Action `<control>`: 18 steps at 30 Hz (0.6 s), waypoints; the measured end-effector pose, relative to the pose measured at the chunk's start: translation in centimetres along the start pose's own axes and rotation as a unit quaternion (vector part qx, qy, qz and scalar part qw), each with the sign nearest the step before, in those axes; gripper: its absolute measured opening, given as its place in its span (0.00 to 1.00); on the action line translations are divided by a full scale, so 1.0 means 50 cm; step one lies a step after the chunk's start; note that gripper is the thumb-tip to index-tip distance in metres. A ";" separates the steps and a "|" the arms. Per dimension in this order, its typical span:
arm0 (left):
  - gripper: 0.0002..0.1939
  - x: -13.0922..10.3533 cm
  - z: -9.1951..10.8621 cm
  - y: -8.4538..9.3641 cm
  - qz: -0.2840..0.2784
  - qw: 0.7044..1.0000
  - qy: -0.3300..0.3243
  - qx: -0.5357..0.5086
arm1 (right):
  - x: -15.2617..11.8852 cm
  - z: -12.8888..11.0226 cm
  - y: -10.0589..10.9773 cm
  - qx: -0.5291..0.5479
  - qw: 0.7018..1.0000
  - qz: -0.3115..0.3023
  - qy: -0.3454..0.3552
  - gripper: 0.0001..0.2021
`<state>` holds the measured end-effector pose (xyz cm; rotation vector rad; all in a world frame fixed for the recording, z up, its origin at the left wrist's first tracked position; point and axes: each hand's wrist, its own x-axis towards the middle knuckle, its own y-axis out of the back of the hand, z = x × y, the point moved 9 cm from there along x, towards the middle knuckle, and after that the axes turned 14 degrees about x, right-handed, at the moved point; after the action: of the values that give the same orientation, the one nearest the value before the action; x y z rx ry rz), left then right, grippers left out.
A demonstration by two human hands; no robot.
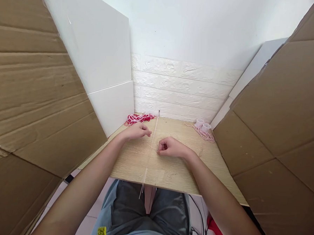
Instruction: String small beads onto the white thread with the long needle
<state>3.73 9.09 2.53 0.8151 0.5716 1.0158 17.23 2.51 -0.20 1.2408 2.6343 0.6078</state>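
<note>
A pale cord (152, 140) runs taut from a small dark nail (159, 111) at the back of the wooden table to its front edge, where loose ends hang over. To the left of the cord is my left hand (137, 131), thumb and fingers pinched together; what they hold, if anything, is too fine to make out. My right hand (170, 147) is on the cord's right side, its fingers curled closed at a thin thread (157, 142) that loops beside the cord. Both hands are just above the table (177, 174).
A heap of red and pink-white string (138, 118) lies at the back left. Two small clear plastic cups (206, 127) and pink-white cord (205, 135) are at the back right. Cardboard panels (271, 137) flank both sides; a white brick-patterned wall (185, 84) closes the back.
</note>
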 end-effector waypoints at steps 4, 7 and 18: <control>0.13 -0.005 0.007 -0.005 -0.033 0.999 -0.031 0.030 | 0.006 -0.004 -0.004 -0.022 0.999 0.028 0.010 0.02; 0.14 -0.007 0.010 -0.017 -0.067 0.995 -0.046 0.049 | 0.010 -0.003 -0.005 -0.037 0.998 0.044 0.020 0.02; 0.17 -0.010 0.021 -0.071 -0.149 0.983 -0.093 0.055 | 0.013 -0.018 0.002 -0.071 0.992 0.097 0.036 0.04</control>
<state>6.13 7.30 0.27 0.8815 0.5715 0.6311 16.61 2.83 0.68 1.4672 2.4915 0.8716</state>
